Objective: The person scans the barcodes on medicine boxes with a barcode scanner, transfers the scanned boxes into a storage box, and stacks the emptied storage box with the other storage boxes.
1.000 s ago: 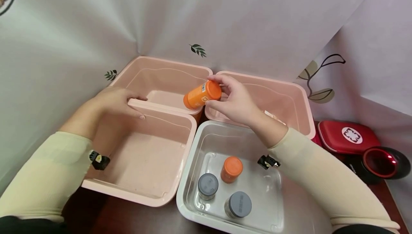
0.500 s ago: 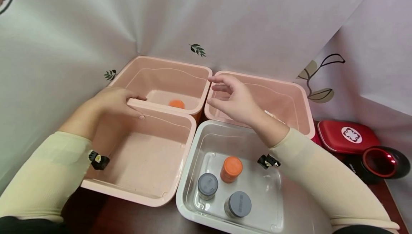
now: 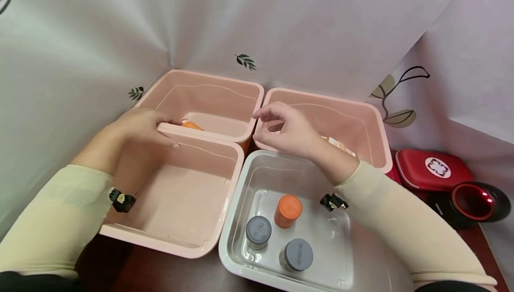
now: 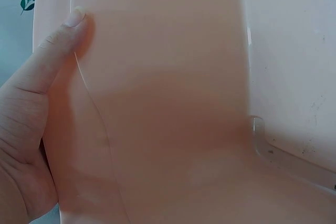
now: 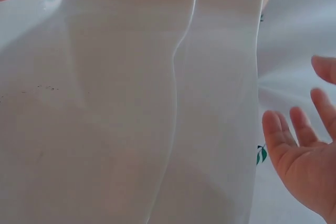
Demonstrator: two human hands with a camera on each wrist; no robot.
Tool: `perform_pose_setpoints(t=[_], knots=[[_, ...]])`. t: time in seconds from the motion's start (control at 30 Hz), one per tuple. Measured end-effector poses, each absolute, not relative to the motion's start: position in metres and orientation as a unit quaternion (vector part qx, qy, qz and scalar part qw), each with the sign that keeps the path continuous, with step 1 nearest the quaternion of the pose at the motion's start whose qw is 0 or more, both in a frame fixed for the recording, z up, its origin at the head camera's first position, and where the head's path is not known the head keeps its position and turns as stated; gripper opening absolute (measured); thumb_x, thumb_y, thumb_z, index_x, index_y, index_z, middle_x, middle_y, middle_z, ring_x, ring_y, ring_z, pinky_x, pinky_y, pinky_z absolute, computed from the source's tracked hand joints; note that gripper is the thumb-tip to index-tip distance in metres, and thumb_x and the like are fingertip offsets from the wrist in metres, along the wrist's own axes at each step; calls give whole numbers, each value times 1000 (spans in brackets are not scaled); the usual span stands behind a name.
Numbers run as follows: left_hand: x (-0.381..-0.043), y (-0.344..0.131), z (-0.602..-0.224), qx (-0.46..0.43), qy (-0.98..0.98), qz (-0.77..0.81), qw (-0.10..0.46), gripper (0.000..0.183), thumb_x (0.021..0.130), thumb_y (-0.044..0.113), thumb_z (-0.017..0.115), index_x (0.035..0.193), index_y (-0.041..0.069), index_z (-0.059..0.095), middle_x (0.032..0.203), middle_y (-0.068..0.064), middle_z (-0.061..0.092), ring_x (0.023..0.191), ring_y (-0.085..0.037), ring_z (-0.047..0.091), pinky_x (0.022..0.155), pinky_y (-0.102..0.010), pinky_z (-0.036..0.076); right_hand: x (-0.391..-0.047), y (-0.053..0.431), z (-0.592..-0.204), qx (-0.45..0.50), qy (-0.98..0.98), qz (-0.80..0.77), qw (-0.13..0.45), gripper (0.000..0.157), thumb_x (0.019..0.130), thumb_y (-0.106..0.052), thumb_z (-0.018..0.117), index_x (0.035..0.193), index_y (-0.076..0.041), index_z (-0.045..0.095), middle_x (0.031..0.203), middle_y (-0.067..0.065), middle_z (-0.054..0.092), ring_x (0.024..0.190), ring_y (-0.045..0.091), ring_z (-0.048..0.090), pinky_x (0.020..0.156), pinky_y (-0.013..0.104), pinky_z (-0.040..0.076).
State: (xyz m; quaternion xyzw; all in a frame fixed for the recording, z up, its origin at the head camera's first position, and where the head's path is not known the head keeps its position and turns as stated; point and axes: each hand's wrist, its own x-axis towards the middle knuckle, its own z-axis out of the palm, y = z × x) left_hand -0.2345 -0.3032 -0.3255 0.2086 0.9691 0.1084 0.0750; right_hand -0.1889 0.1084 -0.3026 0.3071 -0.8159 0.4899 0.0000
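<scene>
Two bins (image 3: pixel 329 247) hold two orange bottles (image 3: pixel 288 211) and two grey-lidded jars (image 3: pixel 299 255)

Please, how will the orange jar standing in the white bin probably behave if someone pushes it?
Pushed low, the orange jar would likely slide, since the floor of the white bin looks smooth and shiny. Pushed at its round lid, it may tip, because it stands upright and unheld. Lying down, it could roll, as it looks cylindrical.

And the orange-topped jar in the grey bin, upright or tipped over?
Upright: in the head view the jar shows its round top facing up, its side below, inside the grey bin.
</scene>
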Motion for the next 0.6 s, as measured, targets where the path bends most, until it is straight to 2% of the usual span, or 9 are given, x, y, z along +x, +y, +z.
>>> perform_pose_setpoints(t=[0.13, 0.3, 0.43, 0.6], knots=[[-233, -304, -326, 207, 969, 110, 74, 75, 74, 57, 94, 134, 17, 75, 118, -6, 76, 107, -29, 68, 98, -57, 49, -185, 105, -305, 358, -808, 467, -5, 31, 87, -8, 83, 117, -4, 76, 118, 10, 72, 112, 31, 67, 92, 37, 60], [-233, -304, -325, 204, 969, 115, 79, 77, 74, 58, 94, 135, 16, 74, 119, -8, 76, 108, -30, 67, 99, -58, 48, -175, 102, -301, 475, -764, 435, -37, 20, 87, -9, 87, 105, -8, 77, 106, 1, 74, 99, 22, 68, 88, 38, 60], [-233, -305, -324, 205, 970, 109, 76, 77, 74, 58, 94, 135, 16, 74, 119, -9, 76, 109, -31, 67, 99, -59, 48, -160, 99, -293, 561, -710, 407, -123, 16, 90, -13, 87, 102, -10, 77, 103, -3, 73, 98, 16, 67, 90, 37, 58], [-233, -306, -323, 213, 969, 101, 73, 75, 74, 57, 94, 133, 15, 75, 116, -7, 77, 106, -30, 68, 97, -58, 49, -143, 91, -292, 598, -690, 341, -225, 13, 90, -13, 87, 102, -12, 82, 103, -9, 75, 102, 4, 66, 96, 26, 54]])
